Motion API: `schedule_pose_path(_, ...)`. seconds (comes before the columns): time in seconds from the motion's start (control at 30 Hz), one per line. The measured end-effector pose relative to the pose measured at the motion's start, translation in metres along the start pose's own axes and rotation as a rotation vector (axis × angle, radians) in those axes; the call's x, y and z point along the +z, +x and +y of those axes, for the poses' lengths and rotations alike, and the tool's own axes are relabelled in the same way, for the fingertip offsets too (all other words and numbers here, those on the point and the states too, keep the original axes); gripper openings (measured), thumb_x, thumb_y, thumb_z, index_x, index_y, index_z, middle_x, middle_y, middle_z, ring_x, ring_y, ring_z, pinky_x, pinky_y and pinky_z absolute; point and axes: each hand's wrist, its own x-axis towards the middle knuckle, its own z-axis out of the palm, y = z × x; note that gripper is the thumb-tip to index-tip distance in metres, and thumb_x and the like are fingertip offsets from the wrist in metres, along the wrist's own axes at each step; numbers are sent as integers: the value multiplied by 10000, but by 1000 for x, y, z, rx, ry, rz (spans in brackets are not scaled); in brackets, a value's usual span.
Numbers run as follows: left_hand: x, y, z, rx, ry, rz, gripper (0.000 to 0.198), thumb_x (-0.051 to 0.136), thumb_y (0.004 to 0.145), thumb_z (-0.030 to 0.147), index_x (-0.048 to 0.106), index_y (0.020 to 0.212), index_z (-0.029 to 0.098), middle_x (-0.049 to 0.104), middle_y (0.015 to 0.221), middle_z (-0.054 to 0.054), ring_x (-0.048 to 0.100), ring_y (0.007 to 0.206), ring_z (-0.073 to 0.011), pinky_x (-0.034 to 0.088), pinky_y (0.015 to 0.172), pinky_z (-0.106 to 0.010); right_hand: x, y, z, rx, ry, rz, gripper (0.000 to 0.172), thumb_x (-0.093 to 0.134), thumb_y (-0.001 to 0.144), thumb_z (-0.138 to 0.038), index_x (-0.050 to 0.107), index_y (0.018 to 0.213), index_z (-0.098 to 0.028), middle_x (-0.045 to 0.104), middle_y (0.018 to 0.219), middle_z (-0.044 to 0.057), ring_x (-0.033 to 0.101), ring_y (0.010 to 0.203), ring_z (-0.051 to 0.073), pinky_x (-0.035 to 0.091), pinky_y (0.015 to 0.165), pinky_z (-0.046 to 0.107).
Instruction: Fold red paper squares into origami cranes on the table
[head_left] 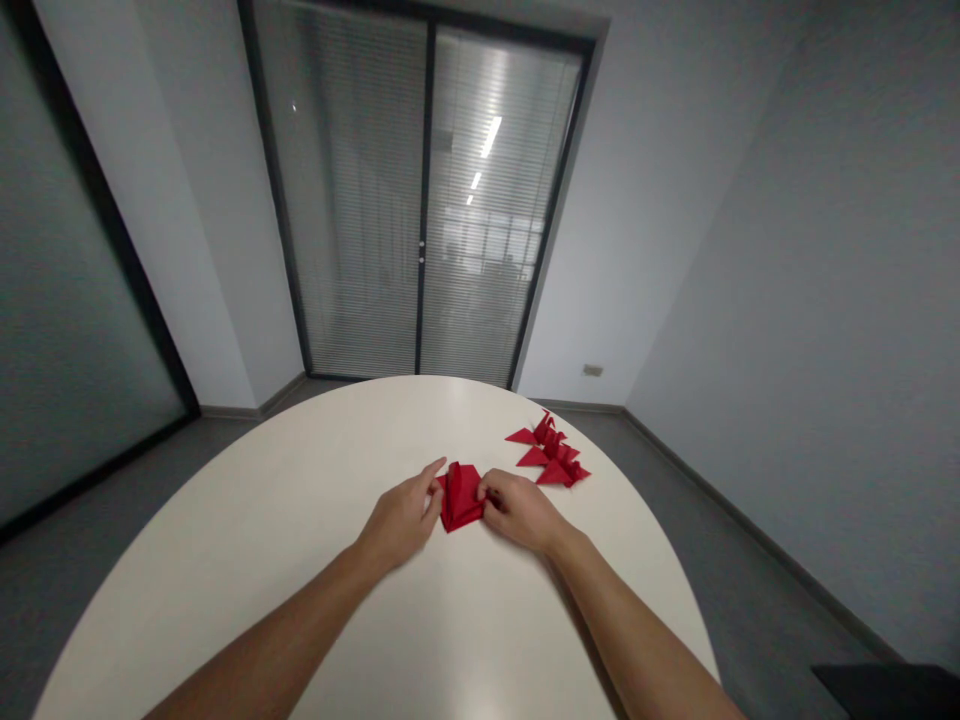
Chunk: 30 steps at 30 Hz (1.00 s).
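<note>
A partly folded red paper piece [460, 495] lies on the white round table [300, 500] between my hands. My left hand [401, 520] pinches its left edge with curled fingers. My right hand [517, 510] is closed on its right edge, knuckles up. Both forearms reach in from the bottom of the view. A small heap of finished red folded paper figures [551, 455] rests on the table just beyond and to the right of my right hand.
The table's curved far edge lies a short way behind the paper. Beyond it are grey floor, a glass door with blinds [427, 200] and grey walls. A dark object [885, 690] shows at the bottom right corner.
</note>
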Motion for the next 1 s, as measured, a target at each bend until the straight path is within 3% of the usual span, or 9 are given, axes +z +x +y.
schedule_pose_path(0.13, 1, 6, -8, 92, -14, 85, 445, 348, 997, 217, 442, 1433, 214, 514, 1443, -81, 484, 1321, -187, 385, 1135, -380, 1, 0, 2, -48, 17, -21, 226, 534, 758, -39, 621, 884, -205, 660, 867, 9, 581, 747, 147, 416, 714, 238)
schedule_pose_path(0.2, 2, 7, -11, 131, -18, 69, 450, 341, 1007, 227, 430, 1447, 212, 477, 1488, -74, 424, 1375, -183, 338, 1176, -393, 0, 0, 2, -77, 20, -35, 237, 535, 760, -31, 630, 891, -205, 668, 881, 14, 593, 778, 154, 428, 744, 247)
schedule_pose_path(0.33, 3, 5, -12, 118, -22, 49, 433, 425, 978, 229, 470, 1409, 220, 583, 1376, -80, 521, 1272, -202, 414, 1114, -409, 0, 1, 2, -106, 3, -33, 241, 542, 755, -21, 641, 875, -205, 671, 884, 27, 596, 834, 174, 436, 792, 268)
schedule_pose_path(0.5, 0, 4, -7, 39, -45, 37, 251, 492, 935, 232, 614, 1155, 220, 681, 1156, -59, 623, 1075, -204, 483, 978, -361, 0, 1, 2, -26, 4, -15, 248, 543, 751, -28, 630, 902, -204, 661, 859, 17, 581, 778, 160, 423, 732, 251)
schedule_pose_path(0.7, -6, 2, 3, -73, -25, 46, 110, 521, 923, 283, 609, 970, 237, 709, 913, -4, 654, 823, -177, 490, 772, -298, 1, 1, 1, 74, 25, 13, 191, 538, 795, -71, 607, 911, -206, 663, 842, 9, 580, 721, 146, 399, 672, 236)
schedule_pose_path(0.87, -7, 1, 6, -35, -3, 31, 153, 564, 876, 230, 607, 1022, 246, 710, 980, -6, 662, 886, -186, 483, 793, -297, 4, 2, 3, 109, 18, 57, 147, 529, 827, -99, 571, 913, -211, 663, 831, 7, 590, 716, 149, 394, 660, 237)
schedule_pose_path(1.0, -6, 1, 5, -21, 34, 33, 104, 563, 867, 215, 610, 957, 238, 709, 965, -14, 655, 884, -192, 482, 783, -301, 6, 3, 5, 136, 9, 86, 113, 535, 850, -122, 551, 912, -215, 660, 816, 2, 584, 690, 145, 379, 643, 239)
